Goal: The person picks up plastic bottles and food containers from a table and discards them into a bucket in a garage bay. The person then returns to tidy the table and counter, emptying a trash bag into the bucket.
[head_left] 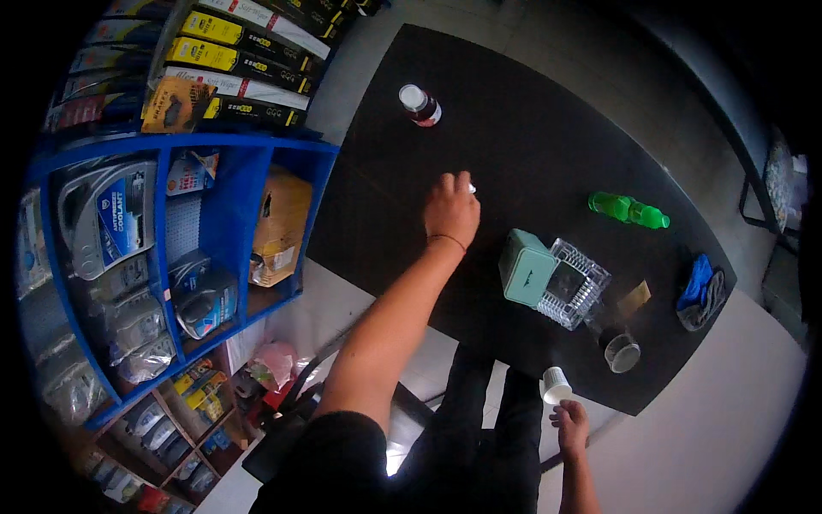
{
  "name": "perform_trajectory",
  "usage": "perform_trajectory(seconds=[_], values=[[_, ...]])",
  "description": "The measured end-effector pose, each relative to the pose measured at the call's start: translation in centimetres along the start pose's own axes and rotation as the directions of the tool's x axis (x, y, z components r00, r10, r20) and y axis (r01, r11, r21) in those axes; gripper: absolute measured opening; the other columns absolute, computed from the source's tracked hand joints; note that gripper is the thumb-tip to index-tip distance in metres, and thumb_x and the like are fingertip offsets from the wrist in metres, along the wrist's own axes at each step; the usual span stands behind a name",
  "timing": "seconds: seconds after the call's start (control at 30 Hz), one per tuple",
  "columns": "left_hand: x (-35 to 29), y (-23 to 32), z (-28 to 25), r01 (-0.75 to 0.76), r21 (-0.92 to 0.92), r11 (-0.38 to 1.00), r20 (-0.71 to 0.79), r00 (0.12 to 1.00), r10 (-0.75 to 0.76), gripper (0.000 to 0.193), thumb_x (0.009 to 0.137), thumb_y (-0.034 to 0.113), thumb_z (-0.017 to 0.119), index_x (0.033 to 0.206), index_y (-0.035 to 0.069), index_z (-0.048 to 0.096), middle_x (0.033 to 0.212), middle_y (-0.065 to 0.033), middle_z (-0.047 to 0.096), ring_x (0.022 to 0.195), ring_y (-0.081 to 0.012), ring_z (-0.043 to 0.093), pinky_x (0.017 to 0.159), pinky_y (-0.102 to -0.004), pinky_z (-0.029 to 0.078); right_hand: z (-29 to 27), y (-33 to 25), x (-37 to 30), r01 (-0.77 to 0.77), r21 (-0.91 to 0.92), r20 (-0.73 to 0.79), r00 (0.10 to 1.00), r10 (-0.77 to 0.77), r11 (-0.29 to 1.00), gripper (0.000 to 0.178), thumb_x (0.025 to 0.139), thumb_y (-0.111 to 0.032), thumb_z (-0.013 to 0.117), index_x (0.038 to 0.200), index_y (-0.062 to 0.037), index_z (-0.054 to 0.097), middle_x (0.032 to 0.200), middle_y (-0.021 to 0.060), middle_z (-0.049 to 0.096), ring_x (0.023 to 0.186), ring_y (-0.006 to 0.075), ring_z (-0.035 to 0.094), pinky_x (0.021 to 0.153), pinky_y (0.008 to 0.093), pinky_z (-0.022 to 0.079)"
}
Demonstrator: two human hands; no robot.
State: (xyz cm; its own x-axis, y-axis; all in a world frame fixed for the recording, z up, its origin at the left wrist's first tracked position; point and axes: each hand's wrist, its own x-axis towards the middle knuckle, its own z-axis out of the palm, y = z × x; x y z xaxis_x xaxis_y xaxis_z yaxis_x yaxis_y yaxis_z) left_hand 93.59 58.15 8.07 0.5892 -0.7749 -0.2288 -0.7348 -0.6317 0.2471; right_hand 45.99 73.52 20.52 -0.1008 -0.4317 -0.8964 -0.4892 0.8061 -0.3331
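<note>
My left hand (452,210) is closed over the dark table, its fingers round a small white thing (472,188) that shows only at the fingertips. Its kind is mostly hidden by the hand. At the table's near edge, my right hand (571,426) grips a white cup (556,385) by its rim, and the cup is tilted. To the right of my left hand stands a green box (527,269), against a clear ribbed glass dish (575,315). Farther off, beyond my left hand, is a dark bottle with a white cap (419,104).
On the table's (514,128) right side lie a green bottle (628,210), a tan piece (634,298), a clear cup (622,352) and a blue and dark bundle (700,293). Blue shelves (163,141) with boxes and jugs stand at the left.
</note>
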Motion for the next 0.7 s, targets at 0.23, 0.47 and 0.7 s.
perform_trajectory(seconds=[0.23,0.47,0.7], values=[[-0.3,-2.4,-2.6,-0.014,-0.327,0.945,-0.132,0.991,-0.031,0.051,0.088,0.030,0.064,0.131,0.006,0.050,0.120,-0.0169,0.056,0.103,-0.0365,0.060,0.089,-0.0455,0.051,1.1,-0.8,0.0,-0.001,0.009,0.039,0.999,0.001,1.000,0.019,0.090,-0.005,0.058,0.108,0.0011,0.059,0.094,0.0106,0.066,0.076,0.0185,0.067,0.065,0.0294,0.052],[11.7,-4.0,-6.7,-0.194,-0.584,0.789,-0.248,0.967,0.054,0.033,0.078,0.016,0.080,0.102,0.004,0.061,0.099,-0.0094,0.069,0.093,-0.0219,0.066,0.085,-0.0364,0.053,-0.9,3.4,0.6,-0.042,0.060,0.030,0.999,0.040,0.997,0.019,0.093,-0.010,0.063,0.109,-0.0001,0.060,0.093,0.0096,0.067,0.078,0.0164,0.064,0.068,0.0297,0.051],[11.3,-5.5,-6.4,-0.034,-0.593,0.805,-0.141,0.988,-0.062,0.046,0.085,0.020,0.077,0.124,0.001,0.060,0.119,-0.0101,0.066,0.107,-0.0216,0.064,0.097,-0.0341,0.048,-0.3,2.3,0.1,-0.091,0.031,-0.012,0.996,0.091,0.995,0.025,0.093,-0.010,0.060,0.115,0.0014,0.061,0.099,0.0088,0.067,0.085,0.0163,0.064,0.077,0.0289,0.052]])
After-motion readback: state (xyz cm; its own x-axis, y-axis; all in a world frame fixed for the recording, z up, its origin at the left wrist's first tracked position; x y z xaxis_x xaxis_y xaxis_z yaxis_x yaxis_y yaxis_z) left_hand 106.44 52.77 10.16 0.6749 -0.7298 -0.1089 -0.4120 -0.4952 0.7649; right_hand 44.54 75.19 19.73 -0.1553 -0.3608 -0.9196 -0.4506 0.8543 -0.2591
